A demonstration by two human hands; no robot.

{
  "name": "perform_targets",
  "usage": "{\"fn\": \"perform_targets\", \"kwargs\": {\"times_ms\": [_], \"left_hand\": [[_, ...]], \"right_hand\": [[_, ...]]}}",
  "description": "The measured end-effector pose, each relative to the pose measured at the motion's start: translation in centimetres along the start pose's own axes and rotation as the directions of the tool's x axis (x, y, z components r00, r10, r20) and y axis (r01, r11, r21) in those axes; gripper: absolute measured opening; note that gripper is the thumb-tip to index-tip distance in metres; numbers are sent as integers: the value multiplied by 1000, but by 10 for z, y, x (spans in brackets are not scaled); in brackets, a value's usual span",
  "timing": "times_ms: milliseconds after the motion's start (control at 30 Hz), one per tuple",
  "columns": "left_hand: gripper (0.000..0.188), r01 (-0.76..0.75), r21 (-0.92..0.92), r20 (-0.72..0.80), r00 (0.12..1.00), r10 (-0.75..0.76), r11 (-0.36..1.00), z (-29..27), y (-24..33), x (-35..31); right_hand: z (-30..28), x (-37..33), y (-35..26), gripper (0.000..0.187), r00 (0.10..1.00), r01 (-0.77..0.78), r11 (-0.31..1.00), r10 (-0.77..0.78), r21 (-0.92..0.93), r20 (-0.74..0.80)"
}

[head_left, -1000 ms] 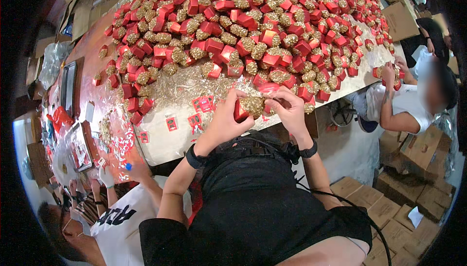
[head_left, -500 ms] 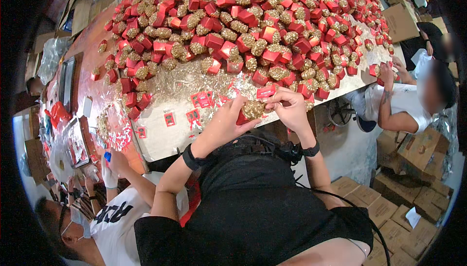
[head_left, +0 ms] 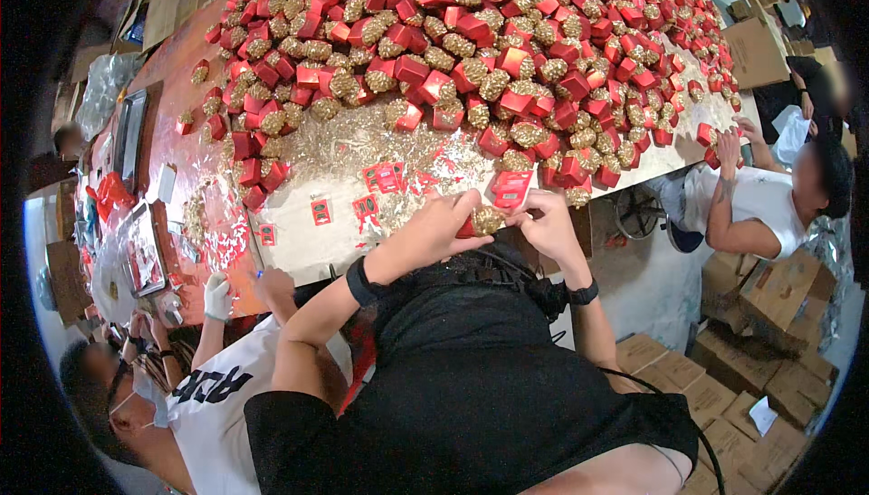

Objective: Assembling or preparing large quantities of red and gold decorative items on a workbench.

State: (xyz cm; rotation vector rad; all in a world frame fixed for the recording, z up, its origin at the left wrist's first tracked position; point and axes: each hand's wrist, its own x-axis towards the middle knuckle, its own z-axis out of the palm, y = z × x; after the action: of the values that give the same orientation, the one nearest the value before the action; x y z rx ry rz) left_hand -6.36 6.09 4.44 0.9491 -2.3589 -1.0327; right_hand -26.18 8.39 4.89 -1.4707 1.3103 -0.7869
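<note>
A red pot-shaped ornament with a lumpy gold top (head_left: 487,221) is held by my left hand (head_left: 425,234), fingers closed round its red part. My right hand (head_left: 550,231) is pinched at the gold top's right side. Red printed tags (head_left: 512,189) stick up from its fingers, seemingly held there. Beyond my hands, a large heap of similar red-and-gold ornaments (head_left: 434,61) covers the far part of the table (head_left: 299,246). Several small red tags (head_left: 384,176) lie on the table to the left of my hands, among gold flakes.
On the left a person in a white shirt (head_left: 217,404) works at the table, one hand in a white glove (head_left: 217,296). Another person (head_left: 751,196) handles an ornament at the right. Cardboard boxes (head_left: 778,287) stack up at the right; dark trays (head_left: 145,251) sit left.
The red tags over my right hand have turned to show more of their faces and shifted right. Both hands and the ornament have moved slightly right and down. The left worker's hands have moved.
</note>
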Motion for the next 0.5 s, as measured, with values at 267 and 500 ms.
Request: {"fn": "perform_targets", "kwargs": {"times_ms": [267,500], "left_hand": [[55,169,-62,74,984,-165,984,-9,1,4],[48,850,308,-266,507,-820,426,-25,-132,-70]], "right_hand": [[7,-9,17,17,982,16,950,44,312,-182],[-62,-100,44,13,796,-309,938,164,-158,-583]]}}
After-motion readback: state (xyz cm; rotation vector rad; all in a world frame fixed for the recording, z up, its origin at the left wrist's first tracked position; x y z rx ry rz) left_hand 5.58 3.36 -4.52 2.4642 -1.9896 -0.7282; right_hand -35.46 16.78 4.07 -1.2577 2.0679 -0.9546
